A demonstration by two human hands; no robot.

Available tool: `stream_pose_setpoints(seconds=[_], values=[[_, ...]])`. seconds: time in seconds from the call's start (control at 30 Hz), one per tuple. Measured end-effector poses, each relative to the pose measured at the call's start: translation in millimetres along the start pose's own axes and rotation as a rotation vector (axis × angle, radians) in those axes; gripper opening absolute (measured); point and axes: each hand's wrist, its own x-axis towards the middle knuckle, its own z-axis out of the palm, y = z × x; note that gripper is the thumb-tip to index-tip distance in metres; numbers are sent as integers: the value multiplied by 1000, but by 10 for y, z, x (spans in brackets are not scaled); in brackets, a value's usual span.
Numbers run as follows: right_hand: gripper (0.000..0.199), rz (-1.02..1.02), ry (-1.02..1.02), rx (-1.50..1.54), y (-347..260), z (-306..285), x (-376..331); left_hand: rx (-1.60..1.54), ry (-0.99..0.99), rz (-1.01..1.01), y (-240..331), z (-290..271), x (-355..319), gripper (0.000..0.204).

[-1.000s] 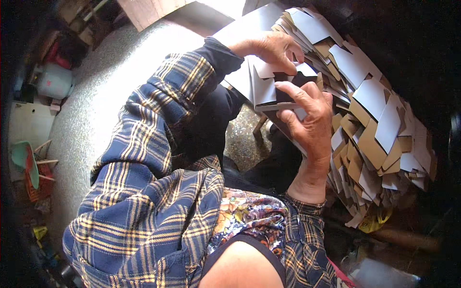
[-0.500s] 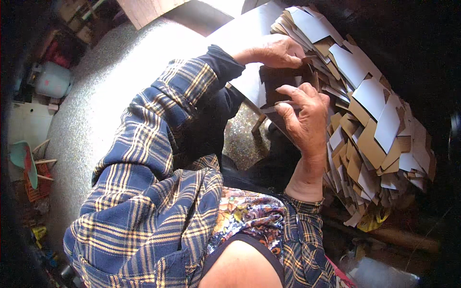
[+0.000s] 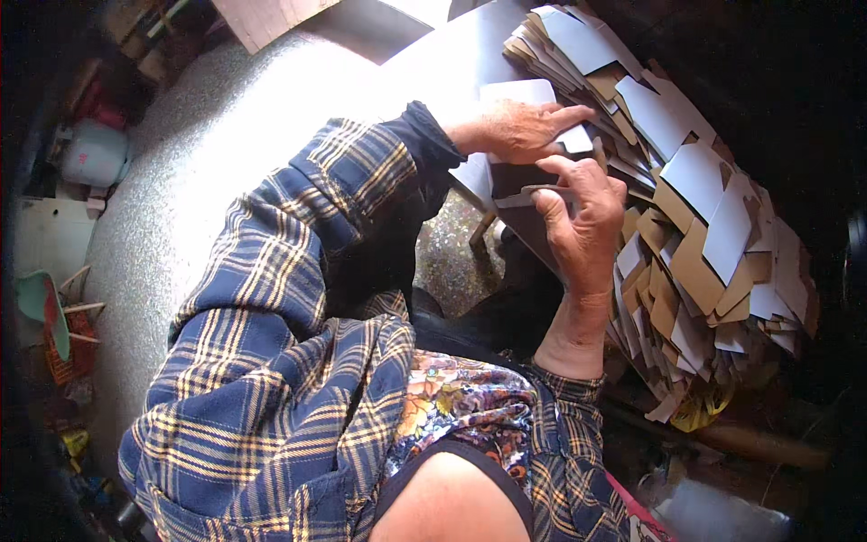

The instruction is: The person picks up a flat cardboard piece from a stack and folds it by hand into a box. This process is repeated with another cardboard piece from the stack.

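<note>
A small cardboard box (image 3: 509,183), partly folded up, has a shadowed brown inside and a white outer face. It rests at the near edge of a pale tabletop (image 3: 442,68). My left hand (image 3: 517,129) lies across a white flap (image 3: 519,91) over the far part of the box, index finger stretched out to the right. The flap's tip shows beneath those fingers. My right hand (image 3: 582,217) has its thumb and curled fingers closed on the near right side of the box, gripping its thin upright wall. Both hands hide much of the box's right side.
A tall stack of flat white-and-brown cardboard pieces (image 3: 695,262) rises close beside my right hand. At the far left are a white rounded container (image 3: 95,154) and a green basin (image 3: 36,298). A wooden panel (image 3: 271,18) stands at the top.
A white flap now lies over the far part of the box, where its brown inside showed before. My left hand has moved from a pinch at the far corner onto that flap. My right hand barely moved.
</note>
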Motion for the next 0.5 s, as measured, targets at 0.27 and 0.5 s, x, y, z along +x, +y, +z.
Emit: stream_pose_setpoints(seconds=[0.27,0.5], values=[[23,95,112,66,154,80,-70,5,70,270,-219,101,-47,81],[23,139,128,81,173,84,-58,410,113,584,-273,63,-6,54]])
